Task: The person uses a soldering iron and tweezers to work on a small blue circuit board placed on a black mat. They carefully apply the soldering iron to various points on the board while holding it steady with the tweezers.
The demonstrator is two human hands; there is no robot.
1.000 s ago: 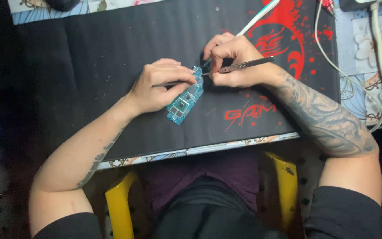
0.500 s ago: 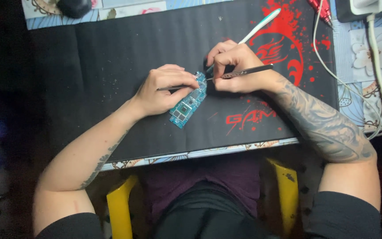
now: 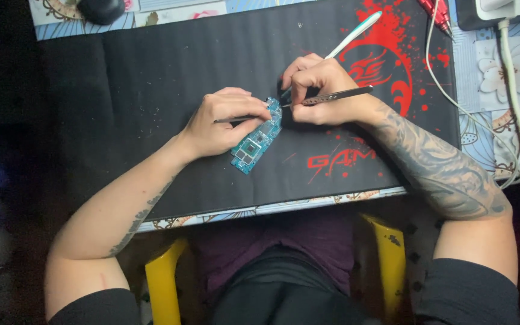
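Note:
A small blue circuit board [image 3: 256, 141] lies tilted on a black desk mat [image 3: 151, 84]. My left hand [image 3: 221, 120] rests on the board's upper end and holds a thin dark tool against it. My right hand [image 3: 317, 90] grips metal tweezers [image 3: 338, 95] whose tips meet the board's top edge. A white and teal handled tool [image 3: 356, 35] sticks out behind my right hand; whether that hand holds it is unclear.
White cables [image 3: 507, 90] and a white charger [image 3: 501, 9] lie at the right on a patterned cloth. A dark computer mouse [image 3: 100, 9] sits at the top left. Red-handled tools [image 3: 434, 12] lie at the top right. Yellow chair arms [image 3: 164, 289] show below the table edge.
The view has shifted slightly, so the mat and hands sit a little lower in the picture. Both hands stay at the board's top end with the same grips.

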